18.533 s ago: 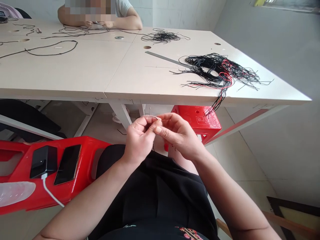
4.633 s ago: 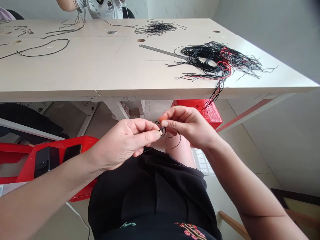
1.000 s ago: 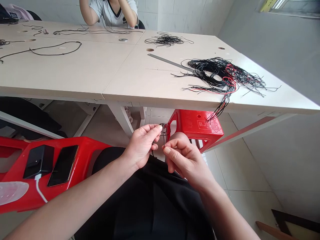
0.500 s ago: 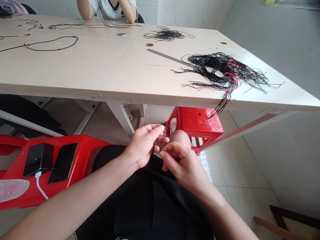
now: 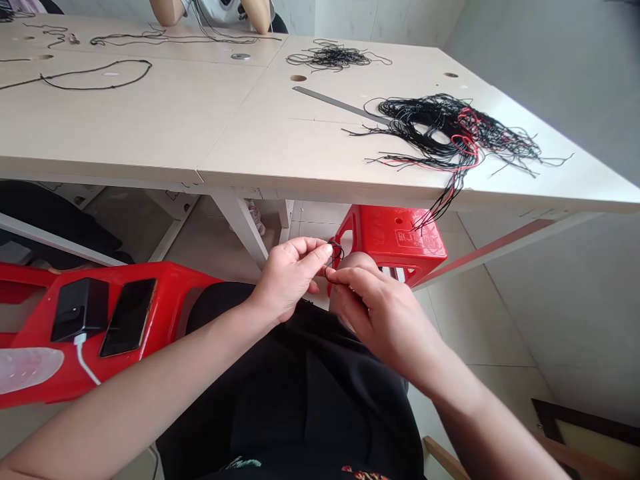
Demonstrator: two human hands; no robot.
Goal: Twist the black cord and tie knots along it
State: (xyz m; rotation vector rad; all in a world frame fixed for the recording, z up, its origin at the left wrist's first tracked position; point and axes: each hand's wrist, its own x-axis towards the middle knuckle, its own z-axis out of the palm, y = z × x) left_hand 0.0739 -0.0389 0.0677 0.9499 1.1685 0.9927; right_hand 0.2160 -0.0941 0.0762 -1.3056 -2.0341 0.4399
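Observation:
A thin black cord, bent into small loops, is held above my lap, just in front of the table edge. My left hand pinches it between thumb and forefinger. Close beside it on the right, my right hand has its fingers closed on the lower part of the same cord; its fingertips are partly hidden. On the table lies a big bundle of black cords with a few red strands, some ends hanging over the front edge. A metal ruler lies partly under that bundle.
The pale table also bears a smaller black cord pile and a long looped cord. Opposite sits a person. A red stool stands beneath; another at left holds a power bank and a phone.
My right hand has moved up and turned over, bringing its fingers nearer the cord loops by my left hand. My left hand keeps its pinch. The view has shifted slightly.

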